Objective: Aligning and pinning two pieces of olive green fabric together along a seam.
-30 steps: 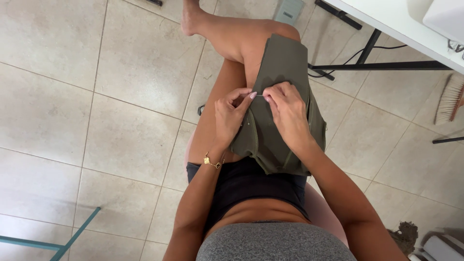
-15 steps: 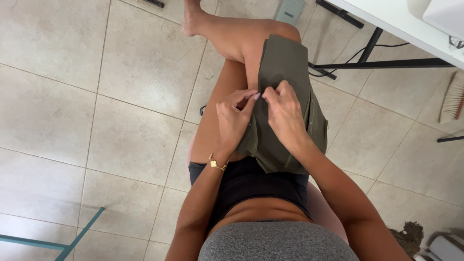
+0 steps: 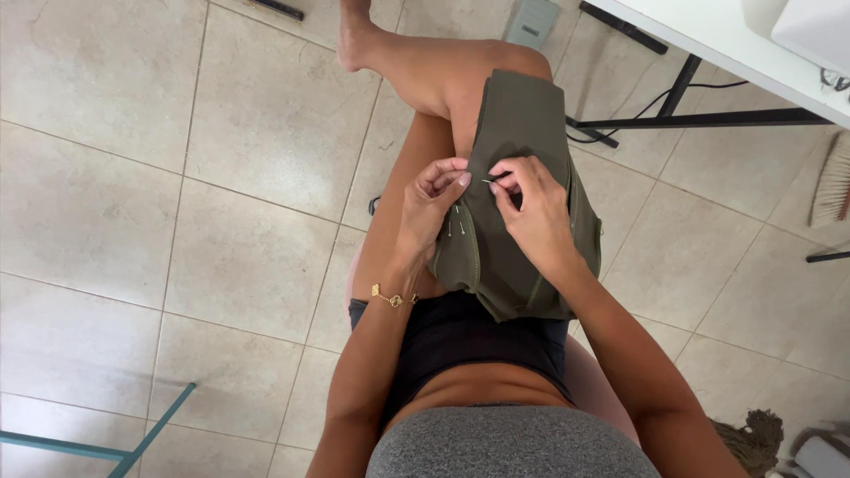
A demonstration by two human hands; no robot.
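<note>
The right hand [image 3: 531, 208] was pinched shut on a thin pin [image 3: 492, 181], thumb and forefinger gripping its far end while the point lay against the olive-green garment [image 3: 522, 124]. Just to its left, almost touching fingertip to fingertip, the left hand [image 3: 431, 202] was curled closed on the folded edge of the same cloth, holding the fold flat. Two more pins [image 3: 456, 222] sat in the hem directly under the left hand's fingers, side by side and pointing toward the wrist. A gold bracelet [image 3: 391, 299] circled the left wrist, nearer the body.

The garment lay draped over the person's raised right knee, running away from both hands toward the shin and back beneath them to the black shorts [image 3: 460, 336]. Beyond the hands, past the bare foot, was the tiled floor [image 3: 133, 177]. Farther off to the right of the right hand stood a white table [image 3: 708, 35] on black legs, with a hand brush [image 3: 832, 186] beyond it.
</note>
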